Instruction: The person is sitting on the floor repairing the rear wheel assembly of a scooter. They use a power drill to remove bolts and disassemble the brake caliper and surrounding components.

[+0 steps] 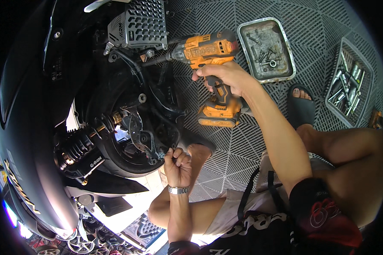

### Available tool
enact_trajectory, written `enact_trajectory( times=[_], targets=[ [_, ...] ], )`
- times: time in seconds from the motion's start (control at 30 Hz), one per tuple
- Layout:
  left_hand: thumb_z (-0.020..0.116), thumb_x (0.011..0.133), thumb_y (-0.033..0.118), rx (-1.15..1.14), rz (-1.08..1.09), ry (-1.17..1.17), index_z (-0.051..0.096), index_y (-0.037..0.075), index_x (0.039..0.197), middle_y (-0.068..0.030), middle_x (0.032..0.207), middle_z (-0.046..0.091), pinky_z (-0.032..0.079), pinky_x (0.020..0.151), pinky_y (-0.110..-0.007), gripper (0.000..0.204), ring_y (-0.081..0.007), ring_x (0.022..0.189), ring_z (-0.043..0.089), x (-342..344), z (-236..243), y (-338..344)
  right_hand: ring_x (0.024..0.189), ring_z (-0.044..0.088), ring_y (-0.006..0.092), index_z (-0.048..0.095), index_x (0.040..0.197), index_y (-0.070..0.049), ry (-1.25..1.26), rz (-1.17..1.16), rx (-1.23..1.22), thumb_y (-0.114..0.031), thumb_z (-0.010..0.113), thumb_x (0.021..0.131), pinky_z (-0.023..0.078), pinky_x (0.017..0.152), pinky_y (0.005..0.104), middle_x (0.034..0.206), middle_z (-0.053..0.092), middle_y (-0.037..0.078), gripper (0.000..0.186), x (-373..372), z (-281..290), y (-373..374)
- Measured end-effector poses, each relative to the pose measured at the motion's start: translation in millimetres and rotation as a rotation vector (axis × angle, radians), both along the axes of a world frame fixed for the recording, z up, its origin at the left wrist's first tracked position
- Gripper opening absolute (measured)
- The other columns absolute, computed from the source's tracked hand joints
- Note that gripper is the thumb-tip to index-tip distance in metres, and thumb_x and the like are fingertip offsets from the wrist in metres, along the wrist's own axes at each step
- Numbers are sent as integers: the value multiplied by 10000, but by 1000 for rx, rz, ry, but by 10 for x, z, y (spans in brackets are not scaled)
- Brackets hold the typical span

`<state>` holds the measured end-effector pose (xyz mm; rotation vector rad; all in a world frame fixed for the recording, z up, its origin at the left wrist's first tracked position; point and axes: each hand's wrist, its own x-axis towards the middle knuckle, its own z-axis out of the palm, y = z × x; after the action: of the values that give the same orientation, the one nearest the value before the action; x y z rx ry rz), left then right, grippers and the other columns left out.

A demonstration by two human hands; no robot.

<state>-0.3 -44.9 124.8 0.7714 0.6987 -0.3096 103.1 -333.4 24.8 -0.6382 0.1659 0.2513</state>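
Observation:
My right hand (229, 76) grips an orange and black cordless drill (206, 47) by its handle. The drill points left, and a long dark bit or extension (156, 60) runs from its chuck in among the parts of a black scooter (34, 140). Just above the bit sits a perforated silver cover (145, 25). My left hand (178, 166) is closed at the lower end of a metal bracket (140, 131) beside the rear wheel (115, 168). What its curled fingers hold is hidden. A silver wristwatch (178, 190) is on that wrist.
Bolts and small parts lie in a worn metal tray (290, 70) beyond my right hand. Farther right, a grey plastic basket (329, 102) holds sockets and other tools. A black shock absorber (74, 148) juts out by the wheel. Patterned grey matting (217, 163) covers the floor around my feet.

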Motion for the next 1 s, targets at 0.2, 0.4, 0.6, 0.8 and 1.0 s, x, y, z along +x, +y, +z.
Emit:
enact_trajectory(
  times=[0.2,0.4,0.6,0.8,1.0],
  targets=[
    [500,981,141,80,5,-5,439,36,822,-19,734,420,374,559,-245,200,-95,568,349,5,8,-72,535,574,107,582,1076,9,7,43,24,-218,702,838,487,453,225,879,671,99,350,164,163,-233],
    [499,980,138,63,11,-5,443,32,827,-18,724,422,378,559,-243,194,-95,563,345,14,3,-86,504,557,118,596,960,-36,-3,23,158,-197,708,850,469,430,249,757,624,53,224,183,143,-203],
    [499,979,137,68,19,11,433,30,815,-20,721,421,387,559,-242,207,-94,560,344,14,10,-82,525,551,116,600,939,-44,55,9,133,-173,696,849,464,443,252,764,624,48,184,115,237,-157],
    [499,977,128,65,18,15,422,32,816,-23,717,415,392,557,-238,202,-94,559,340,15,1,-79,533,544,118,605,968,-38,46,23,202,-174,686,851,468,456,260,781,635,52,197,139,124,-148],
    [498,976,119,90,17,9,417,40,825,-24,717,414,384,543,-227,188,-90,555,335,18,40,-133,537,545,114,606,940,-36,61,22,147,-173,688,845,472,462,256,778,631,46,185,128,173,-152]
  ],
)
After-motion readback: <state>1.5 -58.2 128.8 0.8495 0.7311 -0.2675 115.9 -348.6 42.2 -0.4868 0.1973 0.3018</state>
